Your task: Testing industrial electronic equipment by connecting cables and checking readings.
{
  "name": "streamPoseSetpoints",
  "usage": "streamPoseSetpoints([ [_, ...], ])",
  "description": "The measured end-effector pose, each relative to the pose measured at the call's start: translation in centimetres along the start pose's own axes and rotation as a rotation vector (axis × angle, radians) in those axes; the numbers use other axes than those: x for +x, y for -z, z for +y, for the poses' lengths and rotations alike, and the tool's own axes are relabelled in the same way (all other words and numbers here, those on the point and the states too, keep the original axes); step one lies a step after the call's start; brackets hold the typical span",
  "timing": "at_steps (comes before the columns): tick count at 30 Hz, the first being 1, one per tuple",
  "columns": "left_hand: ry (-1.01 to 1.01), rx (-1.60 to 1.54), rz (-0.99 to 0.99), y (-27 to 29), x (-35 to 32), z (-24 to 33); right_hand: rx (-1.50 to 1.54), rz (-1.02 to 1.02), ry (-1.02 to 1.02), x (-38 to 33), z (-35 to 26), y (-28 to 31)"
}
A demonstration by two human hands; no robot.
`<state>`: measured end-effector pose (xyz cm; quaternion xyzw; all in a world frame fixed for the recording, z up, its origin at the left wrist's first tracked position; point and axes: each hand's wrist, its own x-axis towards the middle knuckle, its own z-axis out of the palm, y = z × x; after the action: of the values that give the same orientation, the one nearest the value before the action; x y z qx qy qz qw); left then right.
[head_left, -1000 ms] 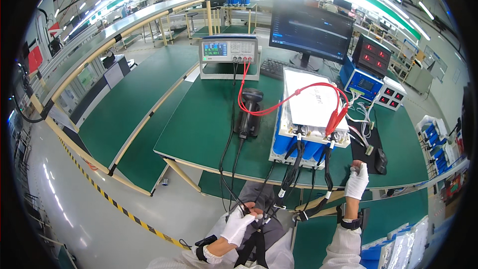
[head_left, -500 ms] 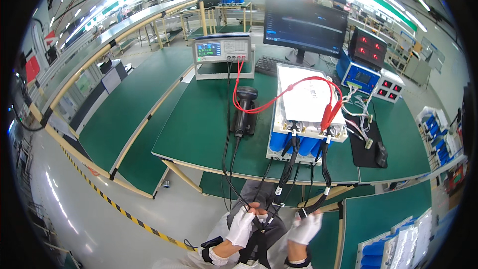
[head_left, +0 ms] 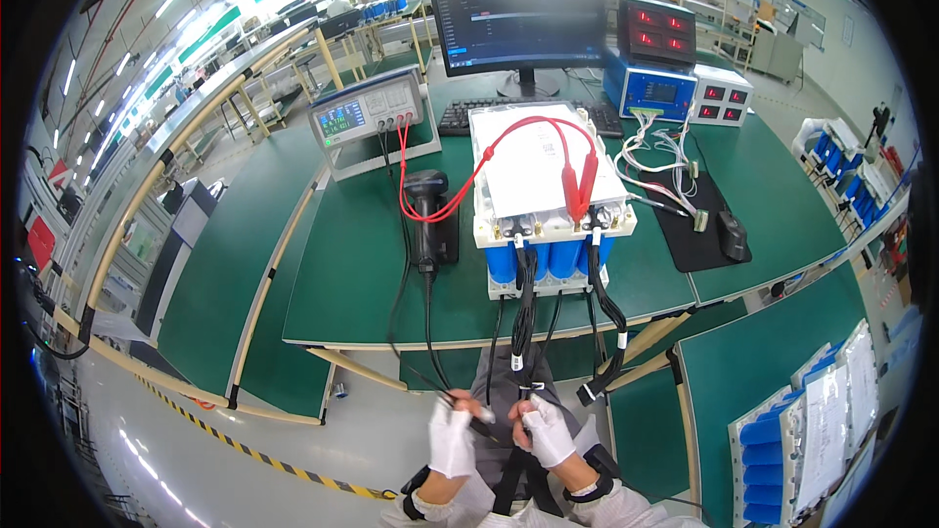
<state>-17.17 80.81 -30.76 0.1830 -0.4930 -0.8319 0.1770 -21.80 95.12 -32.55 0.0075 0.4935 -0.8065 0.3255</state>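
My left hand (head_left: 453, 440), in a white glove with bare fingertips, pinches a thin black test lead (head_left: 395, 303) that runs down from the bench meter. My right hand (head_left: 550, 433), gloved likewise, is closed at the lower end of a black cable bundle (head_left: 525, 308); the exact piece between its fingers is too small to make out. Both hands are close together above my lap. A second black cable bundle (head_left: 608, 308) hangs free to the right, its end connector untouched. Both bundles come from a battery pack (head_left: 553, 259) with blue cells, where red clip leads (head_left: 579, 191) rest on top.
A bench meter (head_left: 372, 110), a barcode scanner (head_left: 427, 220) and a monitor (head_left: 523, 24) stand on the green table. At right are a blue box (head_left: 650, 88), loose white wires (head_left: 657, 161) and a mouse (head_left: 731, 235). More battery packs (head_left: 768, 455) sit on the lower right bench.
My right hand has let go of the right cable bundle and moved left to the other bundle's end. My left hand has shifted slightly left. The view has turned, moving the table things leftward.
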Motion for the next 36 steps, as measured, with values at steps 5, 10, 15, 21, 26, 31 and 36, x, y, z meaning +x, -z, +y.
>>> streamPoseSetpoints([
  [5,-0.211,0.086,0.260,3.4,3.6,3.2,-0.030,0.176,0.045,0.1,0.8,1.4],
  [10,-0.312,0.452,0.510,6.9,4.1,1.1,-0.044,0.122,-0.005,0.2,1.8,2.4],
  [15,-0.158,0.647,0.244,3.9,1.3,1.0,-0.179,0.106,-0.023,0.0,1.4,2.3],
  [21,-0.039,0.794,-0.253,-2.6,0.0,-0.6,-0.562,0.097,0.106,0.0,4.0,2.9],
  [26,0.026,1.015,-0.420,-4.2,1.5,-2.1,-0.552,0.057,0.107,-1.3,6.4,4.9],
  [31,0.179,0.830,-0.317,-5.2,1.9,0.1,-0.855,0.017,0.090,-2.6,3.4,4.7],
  [36,0.307,0.535,-0.222,-4.5,1.7,-1.0,-0.483,-0.067,-0.026,-3.5,0.8,3.4],
])
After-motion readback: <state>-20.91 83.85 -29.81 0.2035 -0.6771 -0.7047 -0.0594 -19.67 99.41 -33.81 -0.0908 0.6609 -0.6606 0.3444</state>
